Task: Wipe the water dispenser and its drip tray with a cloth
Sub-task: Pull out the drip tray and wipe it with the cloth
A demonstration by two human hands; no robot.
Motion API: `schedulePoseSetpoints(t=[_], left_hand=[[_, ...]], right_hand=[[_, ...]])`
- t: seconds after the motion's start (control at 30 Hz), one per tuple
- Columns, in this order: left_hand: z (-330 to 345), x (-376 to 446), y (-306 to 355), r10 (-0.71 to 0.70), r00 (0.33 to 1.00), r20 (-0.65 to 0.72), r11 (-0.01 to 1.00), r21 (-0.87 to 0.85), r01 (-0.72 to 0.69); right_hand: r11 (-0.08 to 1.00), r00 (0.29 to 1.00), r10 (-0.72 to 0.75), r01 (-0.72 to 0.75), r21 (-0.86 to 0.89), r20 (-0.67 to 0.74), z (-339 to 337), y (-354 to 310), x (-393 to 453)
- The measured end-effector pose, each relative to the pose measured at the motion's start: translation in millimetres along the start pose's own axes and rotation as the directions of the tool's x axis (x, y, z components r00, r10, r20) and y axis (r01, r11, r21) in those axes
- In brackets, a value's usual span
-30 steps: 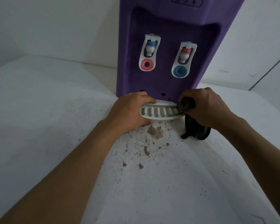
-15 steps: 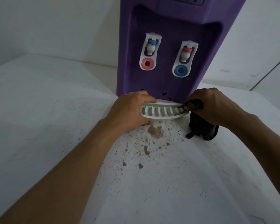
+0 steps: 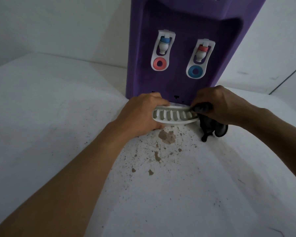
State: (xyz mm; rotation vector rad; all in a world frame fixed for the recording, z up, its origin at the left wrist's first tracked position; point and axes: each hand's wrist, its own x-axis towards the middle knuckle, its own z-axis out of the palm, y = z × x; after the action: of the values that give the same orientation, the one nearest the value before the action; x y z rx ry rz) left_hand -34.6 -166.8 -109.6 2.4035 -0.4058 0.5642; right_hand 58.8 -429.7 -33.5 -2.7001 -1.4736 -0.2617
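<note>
- A white, speckled tabletop point(image 3: 178, 194) is seen filling most of the view, marked with brown stains and crumbs point(image 3: 166, 136) just in front of the tray.
- A tall purple plastic water dispenser point(image 3: 183, 19) is stood upright at the far edge of the tabletop, with two white taps set in its recessed front: a blue-capped tap over a red ring point(image 3: 162, 48) on the left, a red-capped tap over a blue ring point(image 3: 201, 57) on the right.
- A white slotted plastic drip tray point(image 3: 173, 116) is placed at the foot of the dispenser, between the two hands.
- The tray's left end is gripped by the left hand point(image 3: 140, 113), fingers curled over the far rim and thumb at the near edge.
- The right hand point(image 3: 219, 105) is closed round a dark, bunched cloth point(image 3: 207, 124); the bunched part is pressed onto the tray's right end under the fingertips, while the rest is left hanging below the hand down to the tabletop, just beside the tray.
</note>
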Motion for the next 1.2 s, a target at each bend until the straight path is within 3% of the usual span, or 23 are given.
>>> schedulePoseSetpoints(t=[0.13, 0.27, 0.5, 0.83, 0.97, 1.07, 1.2], left_hand=[[0, 0, -1, 0.003, 1.0, 0.008, 1.0, 0.001, -0.003], [-1, -1, -1, -0.036, 0.999, 0.019, 0.999, -0.023, 0.036], [-1, 0, -2, -0.055, 0.998, 0.023, 0.997, -0.044, 0.056], [0, 0, 0, -0.027, 1.0, 0.011, 1.0, -0.002, 0.027], [0, 1, 0, -0.004, 1.0, 0.002, 1.0, 0.02, 0.004], [0, 0, -3, -0.045, 0.999, 0.017, 0.999, -0.013, 0.045], [1, 1, -2, -0.05, 0.998, 0.022, 0.999, -0.019, 0.051]], right_hand=[[0.999, 0.999, -0.012, 0.014, 0.05, -0.03, 4, -2, -2], [1.0, 0.997, 0.002, -0.003, 0.005, 0.073, -2, 1, -2], [0.979, 0.978, 0.192, -0.197, 0.056, 0.076, -7, 6, -5], [0.983, 0.982, 0.174, -0.177, 0.038, 0.076, -5, -13, 12], [0.979, 0.986, 0.153, -0.16, 0.123, 0.061, -6, -29, 24], [0.99, 0.99, 0.113, -0.119, 0.07, 0.085, -2, -43, 40], [0.974, 0.988, 0.157, -0.153, 0.169, -0.007, 1, -44, 38]])
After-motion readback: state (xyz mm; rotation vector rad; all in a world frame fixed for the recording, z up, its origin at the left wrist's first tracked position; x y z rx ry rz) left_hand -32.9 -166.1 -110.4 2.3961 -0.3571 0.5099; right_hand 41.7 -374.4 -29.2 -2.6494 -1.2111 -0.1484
